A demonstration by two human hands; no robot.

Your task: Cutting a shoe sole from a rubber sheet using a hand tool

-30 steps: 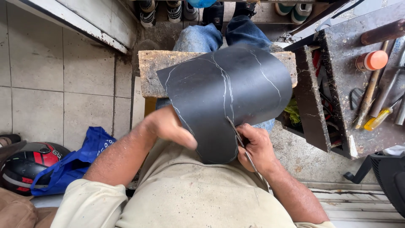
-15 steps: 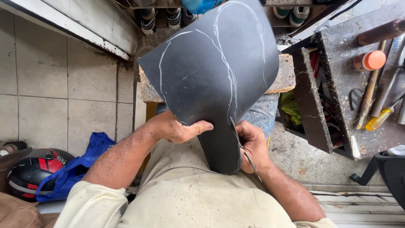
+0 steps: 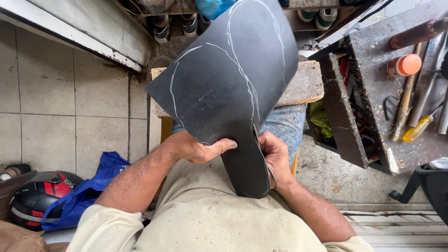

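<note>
- The black rubber sheet (image 3: 228, 88) runs past the top edge and hides most of the wooden block (image 3: 303, 84).
- The scissors (image 3: 272, 176) are mostly hidden inside the right hand (image 3: 275, 156).
- The helmet (image 3: 39, 196) is partly covered by the blue bag (image 3: 88, 191).

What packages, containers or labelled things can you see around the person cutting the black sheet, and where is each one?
Small container with orange cap: on the workbench at right, round, pale body.
Blue bag: on the floor at lower left, crumpled, soft.
Helmet: beside the blue bag, black and red with white markings.
No signs or screens in view.
</note>
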